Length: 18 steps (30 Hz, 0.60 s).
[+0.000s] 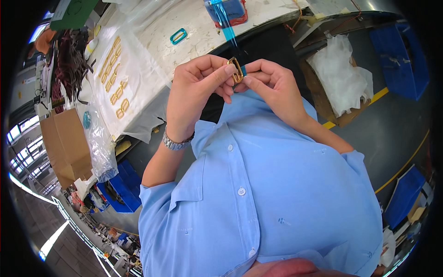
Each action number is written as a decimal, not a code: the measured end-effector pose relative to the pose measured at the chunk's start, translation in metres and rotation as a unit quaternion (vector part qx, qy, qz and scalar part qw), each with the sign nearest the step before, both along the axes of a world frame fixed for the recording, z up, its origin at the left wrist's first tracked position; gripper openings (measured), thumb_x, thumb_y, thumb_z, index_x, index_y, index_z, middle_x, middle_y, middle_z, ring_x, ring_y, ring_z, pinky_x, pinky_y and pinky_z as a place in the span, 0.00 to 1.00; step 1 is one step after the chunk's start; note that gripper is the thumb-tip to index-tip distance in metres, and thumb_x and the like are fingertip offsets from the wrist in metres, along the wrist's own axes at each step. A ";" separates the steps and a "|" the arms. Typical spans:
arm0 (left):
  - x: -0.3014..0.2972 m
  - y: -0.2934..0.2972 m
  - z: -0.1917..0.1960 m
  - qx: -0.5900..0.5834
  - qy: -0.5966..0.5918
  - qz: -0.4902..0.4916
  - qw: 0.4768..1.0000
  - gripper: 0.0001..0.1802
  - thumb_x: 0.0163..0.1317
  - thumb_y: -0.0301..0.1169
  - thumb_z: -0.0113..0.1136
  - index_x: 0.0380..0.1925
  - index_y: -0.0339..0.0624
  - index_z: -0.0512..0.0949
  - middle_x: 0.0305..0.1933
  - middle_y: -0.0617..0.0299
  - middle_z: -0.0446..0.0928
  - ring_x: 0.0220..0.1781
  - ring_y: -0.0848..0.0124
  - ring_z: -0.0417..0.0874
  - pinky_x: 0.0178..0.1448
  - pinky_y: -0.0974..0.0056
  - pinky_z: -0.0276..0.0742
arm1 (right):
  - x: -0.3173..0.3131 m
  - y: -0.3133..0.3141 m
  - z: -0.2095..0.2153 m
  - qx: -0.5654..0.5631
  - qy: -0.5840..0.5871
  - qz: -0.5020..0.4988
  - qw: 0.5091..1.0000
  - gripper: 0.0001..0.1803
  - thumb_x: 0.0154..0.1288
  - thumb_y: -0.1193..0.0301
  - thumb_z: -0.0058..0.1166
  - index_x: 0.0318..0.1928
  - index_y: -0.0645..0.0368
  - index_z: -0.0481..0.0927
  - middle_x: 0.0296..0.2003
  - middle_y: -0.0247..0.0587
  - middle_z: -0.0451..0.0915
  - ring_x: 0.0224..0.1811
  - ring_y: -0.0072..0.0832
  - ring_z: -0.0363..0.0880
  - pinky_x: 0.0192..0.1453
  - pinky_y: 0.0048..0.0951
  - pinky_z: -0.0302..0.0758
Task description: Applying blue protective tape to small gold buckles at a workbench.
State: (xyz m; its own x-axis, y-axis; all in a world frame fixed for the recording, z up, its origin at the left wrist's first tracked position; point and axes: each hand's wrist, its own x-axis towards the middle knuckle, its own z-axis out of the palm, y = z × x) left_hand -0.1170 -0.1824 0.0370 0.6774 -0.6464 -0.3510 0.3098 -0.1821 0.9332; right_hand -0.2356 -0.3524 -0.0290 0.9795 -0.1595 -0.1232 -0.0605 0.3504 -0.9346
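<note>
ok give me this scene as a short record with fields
left fingers: holding gold slide buckle
right fingers: at the buckle's right edge, beside a bit of blue film
worn: metal-link wristwatch, left wrist
workbench: blue film strip running over its near edge; teal slide buckle lying apart
bench, left: gold slide buckles in rows on a translucent plastic sheet
floor, right: blue bin

Grey floor (392, 127), yellow lines (379, 95), bright ceiling lights (55, 238).
</note>
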 end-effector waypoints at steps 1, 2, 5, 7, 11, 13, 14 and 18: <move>0.000 -0.001 0.000 0.003 0.000 -0.001 1.000 0.12 0.76 0.31 0.68 0.42 0.30 0.85 0.33 0.60 0.87 0.30 0.76 0.87 0.34 0.70 0.85 | 0.000 0.000 0.000 -0.002 0.002 0.001 1.000 0.10 0.82 0.77 0.57 0.56 0.71 0.82 0.46 0.45 0.92 0.49 0.26 0.92 0.57 0.28 0.87; 0.000 -0.002 0.001 0.006 -0.001 -0.002 1.000 0.12 0.76 0.31 0.68 0.42 0.30 0.85 0.33 0.60 0.87 0.30 0.76 0.87 0.34 0.70 0.86 | 0.000 -0.001 0.000 -0.005 0.005 0.003 1.000 0.11 0.82 0.77 0.57 0.57 0.72 0.83 0.47 0.45 0.92 0.49 0.26 0.92 0.57 0.28 0.88; 0.002 -0.004 0.000 0.018 -0.005 -0.007 1.000 0.12 0.76 0.32 0.68 0.42 0.29 0.85 0.33 0.59 0.87 0.30 0.76 0.87 0.35 0.70 0.86 | -0.001 0.001 0.000 -0.008 0.004 -0.003 1.000 0.14 0.81 0.77 0.56 0.60 0.72 0.83 0.49 0.46 0.92 0.49 0.27 0.92 0.58 0.29 0.88; 0.004 -0.005 -0.002 0.023 -0.004 -0.008 1.000 0.12 0.76 0.31 0.68 0.42 0.29 0.85 0.33 0.59 0.87 0.30 0.75 0.87 0.35 0.70 0.86 | -0.001 0.001 -0.002 -0.004 0.002 -0.002 1.000 0.15 0.81 0.77 0.56 0.62 0.72 0.83 0.49 0.47 0.92 0.50 0.28 0.92 0.59 0.29 0.88; 0.006 -0.008 -0.005 0.021 0.012 -0.005 1.000 0.12 0.76 0.31 0.68 0.42 0.28 0.85 0.33 0.58 0.87 0.30 0.74 0.88 0.35 0.69 0.88 | -0.001 0.000 0.001 -0.009 0.005 0.003 1.000 0.16 0.81 0.77 0.57 0.62 0.73 0.83 0.51 0.48 0.92 0.51 0.28 0.92 0.60 0.29 0.88; 0.007 -0.010 -0.006 0.020 0.013 -0.007 1.000 0.12 0.75 0.30 0.68 0.43 0.28 0.85 0.32 0.58 0.87 0.30 0.73 0.88 0.35 0.68 0.88 | -0.001 0.001 -0.002 0.000 0.003 -0.003 1.000 0.17 0.80 0.76 0.59 0.62 0.73 0.83 0.50 0.48 0.92 0.51 0.27 0.92 0.60 0.28 0.88; 0.008 -0.011 -0.007 0.018 0.014 -0.008 1.000 0.12 0.75 0.30 0.68 0.43 0.28 0.85 0.32 0.58 0.87 0.30 0.73 0.88 0.35 0.68 0.89 | 0.000 0.002 -0.003 0.009 0.002 -0.008 1.000 0.17 0.80 0.75 0.60 0.63 0.72 0.83 0.50 0.47 0.92 0.52 0.27 0.92 0.60 0.28 0.88; 0.011 -0.011 -0.014 0.015 0.009 -0.022 1.000 0.12 0.77 0.32 0.68 0.45 0.30 0.85 0.34 0.61 0.86 0.30 0.76 0.87 0.33 0.70 0.86 | 0.003 0.001 0.005 0.011 0.015 -0.009 1.000 0.18 0.78 0.72 0.65 0.61 0.72 0.85 0.48 0.46 0.92 0.50 0.25 0.91 0.58 0.26 0.87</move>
State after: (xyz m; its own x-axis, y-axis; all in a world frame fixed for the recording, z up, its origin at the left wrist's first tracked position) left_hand -0.1058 -0.1938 0.0230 0.6423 -0.6645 -0.3819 0.3167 -0.2235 0.9218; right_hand -0.2331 -0.3517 -0.0241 0.9722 -0.1741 -0.1569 -0.0826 0.3722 -0.9245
